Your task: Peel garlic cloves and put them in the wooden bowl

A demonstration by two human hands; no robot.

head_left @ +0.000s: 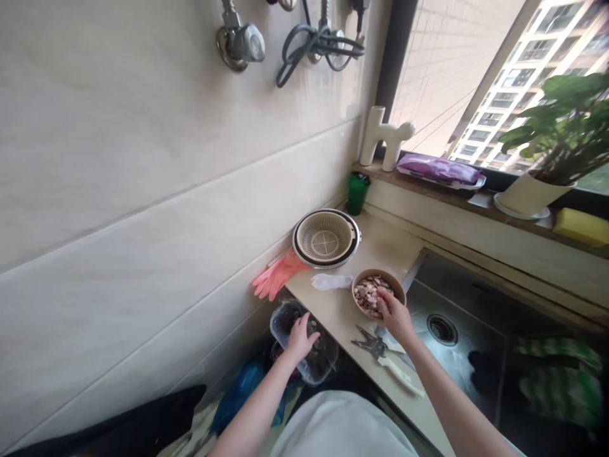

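Pale tiled wall (118, 190) on the left, with a metal valve (240, 43) and looped grey cable (316, 44). Beige counter (380, 244) beside a steel sink (476, 304). Window (476, 70) onto daylit apartment blocks; on the sill (476, 203), a potted plant (556, 139) and a yellow sponge (583, 226).

Subject: two bare forearms, no sleeves visible; left hand (301, 338) and right hand (394, 315) ungloved, no rings; pale grey-white top (340, 425)
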